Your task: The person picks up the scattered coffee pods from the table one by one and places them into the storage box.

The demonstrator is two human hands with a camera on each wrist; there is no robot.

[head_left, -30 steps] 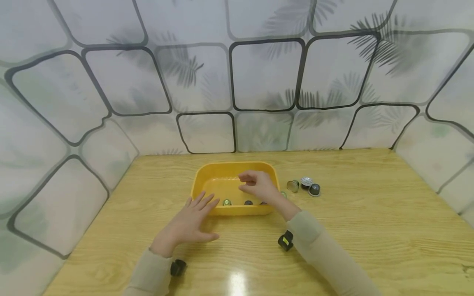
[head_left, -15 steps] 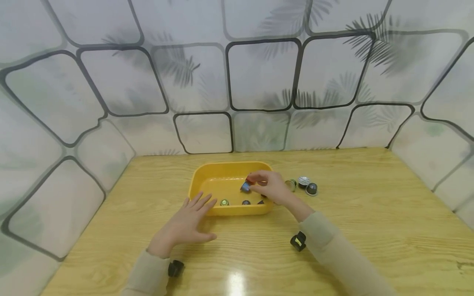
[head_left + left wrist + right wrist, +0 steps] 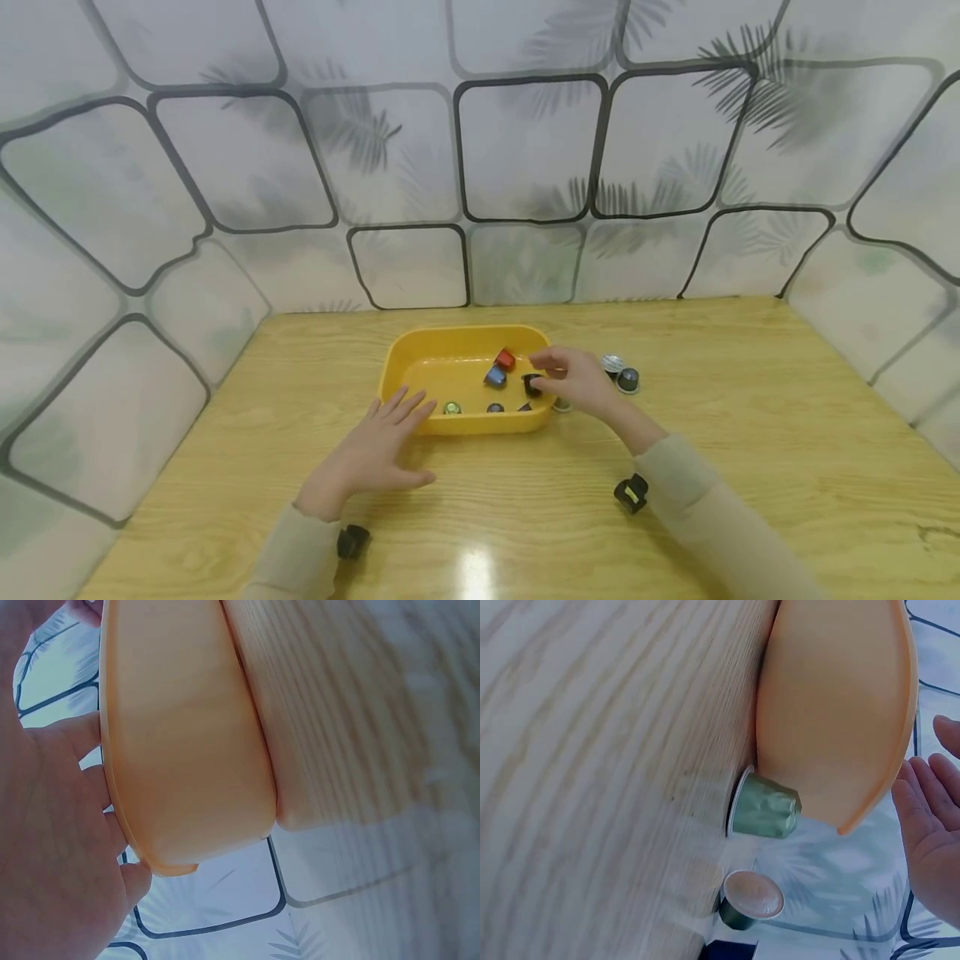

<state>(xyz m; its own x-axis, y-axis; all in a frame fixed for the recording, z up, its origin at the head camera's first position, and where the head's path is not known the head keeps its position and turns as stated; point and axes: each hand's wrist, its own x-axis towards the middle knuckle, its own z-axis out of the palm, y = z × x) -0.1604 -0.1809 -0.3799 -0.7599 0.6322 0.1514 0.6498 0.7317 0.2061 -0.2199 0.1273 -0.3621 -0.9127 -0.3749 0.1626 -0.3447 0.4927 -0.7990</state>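
Note:
My left hand lies with spread fingers at the front left of the yellow tray; in the left wrist view its fingertips reach behind the rim. Over the tray's right wall is my right hand, fingers loosely bent, thumb tip beside a black coffee capsule inside. A red capsule and a blue capsule lie together left of it. Along the front wall are a green capsule and two dark ones, partly hidden by the rim.
Outside the tray's right end, a green capsule stands on its lid close to the wall. Behind it lies another dark green capsule. A silver-lidded capsule and a dark capsule sit farther right on the wooden table.
My right hand has moved right from over the tray to its right wall. The red, blue and black capsules now lie uncovered inside. My left hand has stayed at the rim.

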